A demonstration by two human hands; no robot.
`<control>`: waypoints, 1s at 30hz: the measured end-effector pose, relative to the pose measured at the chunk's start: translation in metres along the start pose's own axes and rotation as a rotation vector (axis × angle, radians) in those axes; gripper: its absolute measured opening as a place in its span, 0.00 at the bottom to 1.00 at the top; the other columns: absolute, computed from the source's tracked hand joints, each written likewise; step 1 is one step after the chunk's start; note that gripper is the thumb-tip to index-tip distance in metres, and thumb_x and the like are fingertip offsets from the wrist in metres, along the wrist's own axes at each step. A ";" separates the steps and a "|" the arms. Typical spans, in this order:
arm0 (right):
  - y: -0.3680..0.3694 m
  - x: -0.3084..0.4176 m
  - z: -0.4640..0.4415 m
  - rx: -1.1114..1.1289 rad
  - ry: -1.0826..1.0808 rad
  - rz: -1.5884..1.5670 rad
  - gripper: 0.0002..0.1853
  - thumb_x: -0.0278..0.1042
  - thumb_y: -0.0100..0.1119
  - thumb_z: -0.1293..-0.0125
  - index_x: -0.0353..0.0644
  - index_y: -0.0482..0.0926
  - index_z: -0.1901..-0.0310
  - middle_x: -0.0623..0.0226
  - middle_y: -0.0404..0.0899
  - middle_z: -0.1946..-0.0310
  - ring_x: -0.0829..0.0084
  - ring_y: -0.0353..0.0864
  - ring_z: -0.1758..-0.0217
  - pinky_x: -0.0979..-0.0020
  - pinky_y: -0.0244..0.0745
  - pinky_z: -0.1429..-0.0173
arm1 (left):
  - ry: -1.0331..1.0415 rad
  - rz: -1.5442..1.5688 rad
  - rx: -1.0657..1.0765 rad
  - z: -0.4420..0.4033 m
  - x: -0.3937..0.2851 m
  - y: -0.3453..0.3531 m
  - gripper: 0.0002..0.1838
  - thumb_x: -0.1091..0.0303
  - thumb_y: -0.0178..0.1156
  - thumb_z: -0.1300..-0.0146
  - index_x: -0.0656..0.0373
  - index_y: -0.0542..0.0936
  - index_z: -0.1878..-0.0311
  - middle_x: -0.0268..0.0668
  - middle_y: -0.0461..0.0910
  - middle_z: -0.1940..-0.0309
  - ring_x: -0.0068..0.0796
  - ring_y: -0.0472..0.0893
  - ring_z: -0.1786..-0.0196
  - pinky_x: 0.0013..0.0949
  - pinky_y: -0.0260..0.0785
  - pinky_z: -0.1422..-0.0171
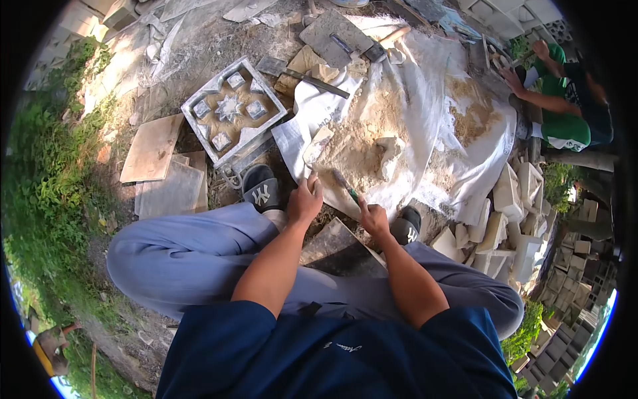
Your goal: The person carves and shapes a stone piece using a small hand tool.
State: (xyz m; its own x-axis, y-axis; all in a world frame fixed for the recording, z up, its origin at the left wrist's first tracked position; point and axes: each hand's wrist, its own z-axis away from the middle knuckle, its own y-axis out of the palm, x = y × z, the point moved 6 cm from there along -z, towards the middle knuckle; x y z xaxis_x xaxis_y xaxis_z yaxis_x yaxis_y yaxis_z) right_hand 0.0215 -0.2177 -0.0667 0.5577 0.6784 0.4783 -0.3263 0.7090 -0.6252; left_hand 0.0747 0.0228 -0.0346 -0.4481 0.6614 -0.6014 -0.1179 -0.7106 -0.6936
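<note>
My left hand point(306, 199) is closed at the near edge of a white sheet point(425, 159), its fingertips by the end of a pale, narrow piece point(319, 145); whether it grips that piece is unclear. My right hand point(372, 216) is wrapped round the green handle of a tool point(346, 185), whose dark end points up and left toward the sand. Pale sand point(355, 143) is heaped on the sheet just beyond both hands. A broken, light-coloured chunk point(389, 157) stands in the sand, to the right of the tool.
A square mould point(232, 110) with a star shape lies at the upper left, beside flat boards point(151, 149). A hammer point(375, 52) rests on a slab. Pale blocks point(508, 193) are piled at the right. Another person point(565, 106) sits at the upper right.
</note>
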 end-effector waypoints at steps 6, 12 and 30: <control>-0.031 -0.016 0.018 -0.237 -0.212 -0.329 0.37 0.60 0.46 0.25 0.31 0.60 0.82 0.61 0.53 0.88 0.76 0.52 0.80 0.58 0.48 0.76 | -0.041 -0.039 -0.006 0.002 0.000 0.003 0.21 0.48 0.53 0.34 0.56 0.78 0.51 0.59 0.83 0.66 0.64 0.82 0.58 0.57 0.75 0.53; -0.015 -0.039 0.021 -0.078 0.102 0.140 0.41 0.72 0.44 0.32 0.32 0.83 0.66 0.33 0.78 0.69 0.39 0.82 0.56 0.45 0.72 0.50 | -0.029 -0.017 -0.022 0.003 -0.007 0.004 0.21 0.49 0.53 0.33 0.61 0.77 0.54 0.60 0.82 0.66 0.64 0.82 0.59 0.57 0.75 0.53; -0.028 -0.031 0.021 -0.257 -0.023 -0.301 0.42 0.66 0.43 0.28 0.24 0.72 0.77 0.36 0.67 0.83 0.42 0.74 0.77 0.44 0.61 0.64 | -0.018 0.010 -0.013 0.003 -0.002 0.007 0.23 0.49 0.52 0.33 0.60 0.79 0.52 0.60 0.83 0.64 0.64 0.81 0.57 0.57 0.74 0.51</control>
State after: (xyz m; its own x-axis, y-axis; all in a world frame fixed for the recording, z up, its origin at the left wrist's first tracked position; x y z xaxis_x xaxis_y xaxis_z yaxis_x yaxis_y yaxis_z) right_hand -0.0024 -0.2544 -0.0516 0.5812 0.4534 0.6757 0.0530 0.8076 -0.5874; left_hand 0.0717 0.0156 -0.0372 -0.4648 0.6501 -0.6011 -0.1024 -0.7138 -0.6928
